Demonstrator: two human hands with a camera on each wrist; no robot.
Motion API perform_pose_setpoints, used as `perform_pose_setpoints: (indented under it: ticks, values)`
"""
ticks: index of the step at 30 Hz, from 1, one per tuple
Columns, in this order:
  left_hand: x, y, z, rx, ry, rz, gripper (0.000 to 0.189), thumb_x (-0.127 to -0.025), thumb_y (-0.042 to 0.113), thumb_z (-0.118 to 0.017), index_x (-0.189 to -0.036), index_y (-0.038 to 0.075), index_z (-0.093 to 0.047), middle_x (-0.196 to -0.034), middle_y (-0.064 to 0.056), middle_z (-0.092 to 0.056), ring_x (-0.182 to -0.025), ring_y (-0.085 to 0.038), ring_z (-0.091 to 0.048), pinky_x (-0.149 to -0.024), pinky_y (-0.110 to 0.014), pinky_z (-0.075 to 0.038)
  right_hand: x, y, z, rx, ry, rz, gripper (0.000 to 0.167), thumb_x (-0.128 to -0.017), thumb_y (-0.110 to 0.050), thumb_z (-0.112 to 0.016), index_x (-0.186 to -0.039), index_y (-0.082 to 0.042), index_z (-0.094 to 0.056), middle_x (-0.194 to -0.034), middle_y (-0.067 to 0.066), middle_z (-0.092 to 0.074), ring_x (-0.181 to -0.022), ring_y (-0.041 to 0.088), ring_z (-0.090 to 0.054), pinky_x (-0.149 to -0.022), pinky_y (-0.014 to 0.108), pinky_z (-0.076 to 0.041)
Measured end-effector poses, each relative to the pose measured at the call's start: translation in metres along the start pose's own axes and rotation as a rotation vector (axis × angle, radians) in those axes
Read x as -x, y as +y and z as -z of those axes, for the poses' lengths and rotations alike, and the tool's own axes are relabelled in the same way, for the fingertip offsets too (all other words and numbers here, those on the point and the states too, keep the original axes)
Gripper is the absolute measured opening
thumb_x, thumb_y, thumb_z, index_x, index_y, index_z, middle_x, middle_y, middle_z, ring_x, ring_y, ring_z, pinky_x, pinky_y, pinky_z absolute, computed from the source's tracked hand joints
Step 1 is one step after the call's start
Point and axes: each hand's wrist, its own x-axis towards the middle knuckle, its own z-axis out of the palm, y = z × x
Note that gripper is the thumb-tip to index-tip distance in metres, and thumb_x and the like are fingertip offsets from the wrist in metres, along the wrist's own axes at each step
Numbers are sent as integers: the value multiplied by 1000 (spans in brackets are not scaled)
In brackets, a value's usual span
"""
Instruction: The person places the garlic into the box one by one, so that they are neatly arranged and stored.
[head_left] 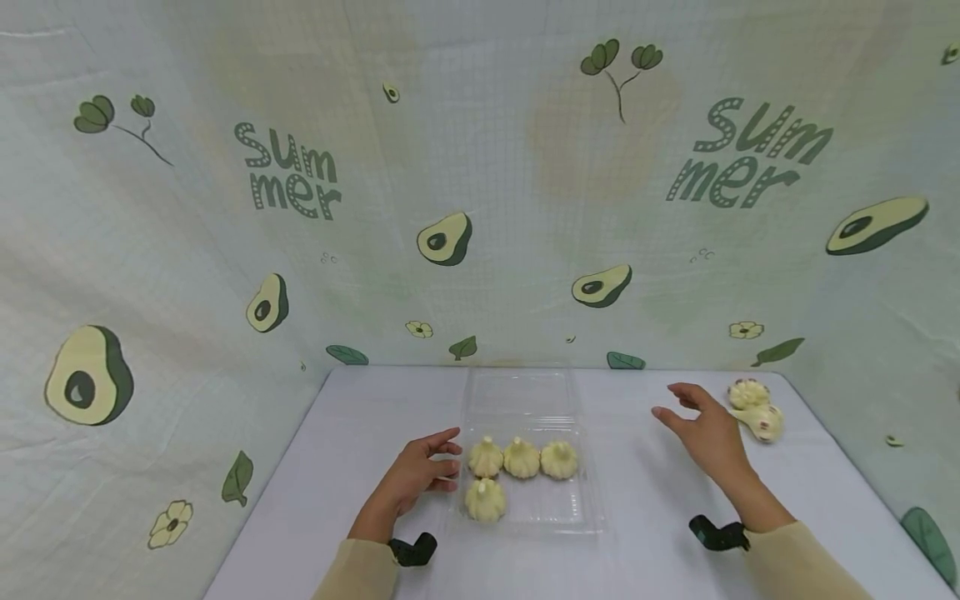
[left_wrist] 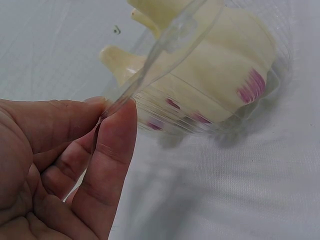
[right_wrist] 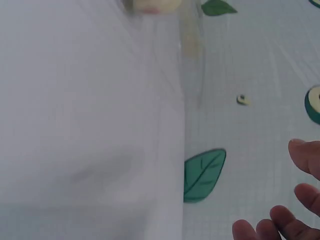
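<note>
A pale cloth [head_left: 510, 167] printed with avocados, leaves and the word "summer" hangs behind and to both sides of a white-covered table [head_left: 337, 433]. On the table, around the middle of its width, stands a clear plastic box [head_left: 543, 504], open, its lid [head_left: 520, 392] folded back to the table's far edge. From the near edge come two arms in pale yellow sleeves. The right hand [head_left: 708, 433] is above the table between the box and the far right corner, thumb and fingers spread apart with nothing between them. The left hand [head_left: 420, 471] is at the box's left edge; its thumb and forefinger pinch the thin plastic rim, as the left wrist view shows. Inside the box sit four garlic bulbs [head_left: 521, 458], stems upward: three in a row along the hinge side, starting from the far left corner, and one at the left edge, just in front of the leftmost. Purple streaks mark their lower sides in the left wrist view. Two loose bulbs [head_left: 763, 422] lie close together near the table's far right corner, just beyond the right hand. Smallest are the dark wrist pieces [head_left: 413, 550], one at each cuff.
</note>
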Motion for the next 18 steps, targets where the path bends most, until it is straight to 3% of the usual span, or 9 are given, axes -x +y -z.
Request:
perform_pose_setpoints:
  ticks: [4,8,12,18]
  values:
    - [0,1,0,-4,3,3,68,-97,-1,-72,-160,6,-45,-135,-20,-58,-90,-18,-67,-74,-33,-66,-8,24,17,37,72,-28,68,-103,-39,-70,-150,4,-49,-147,37,-49,-131,56,-51,-93,67,-54]
    - [1,2,-1,-13,10,6,68,-97,-2,-72,-159,6,-46,-135,-19,-59,-90,-18,-67,-74,-33,-66,-16,46,34,84,117,-60,68,-102,-33,-71,-152,5,-45,-150,41,-43,-133,63,-43,-102,75,-42]
    - [1,2,-1,-19,14,7,67,-97,-2,-71,-159,7,-47,-134,-19,-59,-90,-18,-67,-74,-33,-66,-20,69,47,101,158,-65,67,-101,-26,-73,-152,6,-45,-149,41,-43,-132,63,-38,-100,77,-35]
    - [1,3,-1,-19,13,5,67,-97,-3,-70,-159,6,-46,-134,-19,-60,-90,-18,-67,-74,-33,-66,-23,95,59,145,141,-116,72,-99,-21,-74,-155,5,-38,-153,44,-34,-133,66,-33,-100,81,-34]
